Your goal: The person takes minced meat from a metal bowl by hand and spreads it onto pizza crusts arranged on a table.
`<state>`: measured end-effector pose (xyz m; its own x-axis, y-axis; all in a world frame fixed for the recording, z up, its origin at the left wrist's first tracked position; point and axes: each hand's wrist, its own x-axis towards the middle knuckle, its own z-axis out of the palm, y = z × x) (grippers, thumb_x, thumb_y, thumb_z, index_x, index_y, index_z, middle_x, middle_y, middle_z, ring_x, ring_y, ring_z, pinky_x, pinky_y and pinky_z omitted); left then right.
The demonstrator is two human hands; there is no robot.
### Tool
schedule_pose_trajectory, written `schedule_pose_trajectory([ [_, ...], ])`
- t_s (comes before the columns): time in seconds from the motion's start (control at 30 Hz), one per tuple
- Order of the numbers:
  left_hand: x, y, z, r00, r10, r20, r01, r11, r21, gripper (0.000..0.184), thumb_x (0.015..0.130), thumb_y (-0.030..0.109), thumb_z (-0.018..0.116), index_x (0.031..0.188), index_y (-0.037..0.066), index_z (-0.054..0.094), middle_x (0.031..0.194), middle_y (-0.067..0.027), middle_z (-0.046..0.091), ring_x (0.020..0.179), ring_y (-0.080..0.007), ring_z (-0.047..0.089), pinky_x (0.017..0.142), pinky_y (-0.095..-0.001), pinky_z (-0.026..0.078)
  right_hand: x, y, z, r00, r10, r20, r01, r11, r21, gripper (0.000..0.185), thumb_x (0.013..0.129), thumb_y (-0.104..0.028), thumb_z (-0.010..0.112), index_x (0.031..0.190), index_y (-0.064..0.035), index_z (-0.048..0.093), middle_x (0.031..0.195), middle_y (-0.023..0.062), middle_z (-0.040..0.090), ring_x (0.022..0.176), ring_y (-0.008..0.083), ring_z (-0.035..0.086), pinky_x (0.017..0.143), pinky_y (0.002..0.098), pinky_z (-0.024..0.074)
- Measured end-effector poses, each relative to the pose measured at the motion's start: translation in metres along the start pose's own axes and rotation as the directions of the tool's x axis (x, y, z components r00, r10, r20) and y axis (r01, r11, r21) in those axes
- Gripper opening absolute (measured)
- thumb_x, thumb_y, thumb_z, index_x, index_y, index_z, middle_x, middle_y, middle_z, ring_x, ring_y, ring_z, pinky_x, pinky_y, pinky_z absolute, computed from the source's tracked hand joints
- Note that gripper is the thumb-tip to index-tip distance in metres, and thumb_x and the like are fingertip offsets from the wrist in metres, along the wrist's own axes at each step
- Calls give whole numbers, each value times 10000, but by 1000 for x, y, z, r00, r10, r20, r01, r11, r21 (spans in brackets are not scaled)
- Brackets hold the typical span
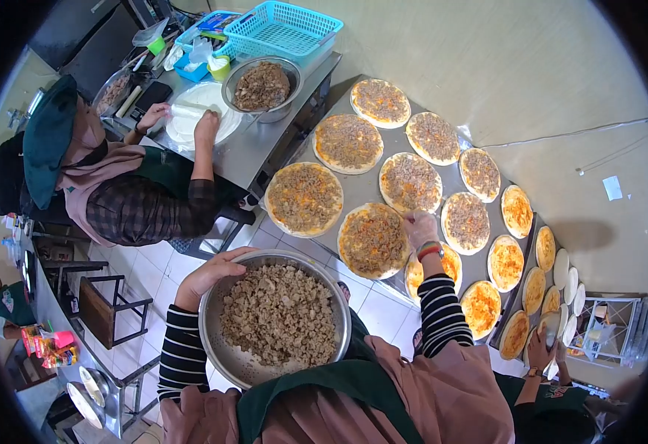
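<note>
My left hand grips the rim of a metal bowl, held against my front. Crumbly cooked minced meat fills much of the bowl. My right hand, in a clear plastic glove, is at the right edge of a meat-topped pizza. Its fingers are bunched and point down; whatever is in them is hidden. Beneath my right wrist lies a pizza base with orange sauce, partly covered by my arm. Just beyond the hand are more meat-topped pizzas.
At left, a co-worker's hands work on white dough. A bowl of meat and a blue basket stand nearby. Sauced bases cover the table's right part, where another person's hands hold something. A stool stands at left.
</note>
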<state>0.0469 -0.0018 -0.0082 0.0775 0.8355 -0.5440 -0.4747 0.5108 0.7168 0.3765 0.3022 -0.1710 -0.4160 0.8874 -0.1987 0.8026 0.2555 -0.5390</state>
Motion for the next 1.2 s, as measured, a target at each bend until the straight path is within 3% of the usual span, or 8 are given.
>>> schedule_pose_trajectory([
  [0.07,3,-2,-1,1000,-3,12,4,1000,-7,569,744,233,619,1209,-44,445,1085,-120,567,979,-182,553,900,-278,407,23,-11,5,950,-305,-65,274,916,-292,146,740,-200,572,813,-126,675,832,106,629,850,250,604,760,356,480],
  [0.3,-1,-13,-5,999,-13,-31,11,999,-51,507,780,198,575,1207,-40,443,1101,-121,556,989,-177,544,910,-285,402,83,-93,12,930,-254,265,362,759,-542,249,821,-186,435,960,-145,638,924,95,623,898,263,585,808,360,471],
  [0.5,-19,-27,-8,987,16,-158,-44,983,-177,515,769,178,573,1212,-45,435,1110,-133,550,996,-190,543,923,-288,396,111,-110,54,729,-524,440,684,574,-450,188,817,-132,464,915,-124,625,991,62,603,939,226,593,764,352,499],
  [0.8,-26,-23,-4,968,11,-249,-87,951,-296,507,758,168,598,1194,-41,447,1098,-130,558,981,-192,555,916,-289,409,115,-90,60,601,-611,515,789,349,-505,222,790,-152,466,970,-160,595,988,48,589,927,212,589,767,334,491],
  [0.9,-26,-22,-5,963,21,-269,-102,952,-288,507,759,171,600,1195,-38,448,1098,-128,558,984,-192,554,919,-288,407,102,-101,12,519,-499,694,852,231,-470,247,820,-222,458,997,-127,602,1040,72,598,960,237,582,788,351,486],
  [1.03,-18,-27,-12,973,19,-230,-84,957,-278,538,749,160,611,1210,-51,429,1119,-146,550,999,-208,555,930,-296,407,100,-112,19,637,-338,693,764,401,-506,287,846,-255,426,1042,-121,589,1096,88,588,985,260,569,825,358,470],
  [1.1,-15,-24,-12,976,10,-217,-68,963,-262,569,738,141,617,1223,-67,407,1137,-166,543,1012,-224,556,939,-305,409,93,-118,33,598,-496,629,777,550,-304,247,854,-151,401,1003,-143,599,1089,87,581,963,236,584,796,364,490],
  [1.2,-14,-18,-5,971,8,-239,-72,963,-260,578,738,153,620,1226,-69,404,1137,-163,543,1012,-221,556,939,-305,409,88,-107,39,498,-614,613,867,341,-363,252,853,-165,399,965,-110,618,1018,103,616,916,244,605,784,373,490],
])
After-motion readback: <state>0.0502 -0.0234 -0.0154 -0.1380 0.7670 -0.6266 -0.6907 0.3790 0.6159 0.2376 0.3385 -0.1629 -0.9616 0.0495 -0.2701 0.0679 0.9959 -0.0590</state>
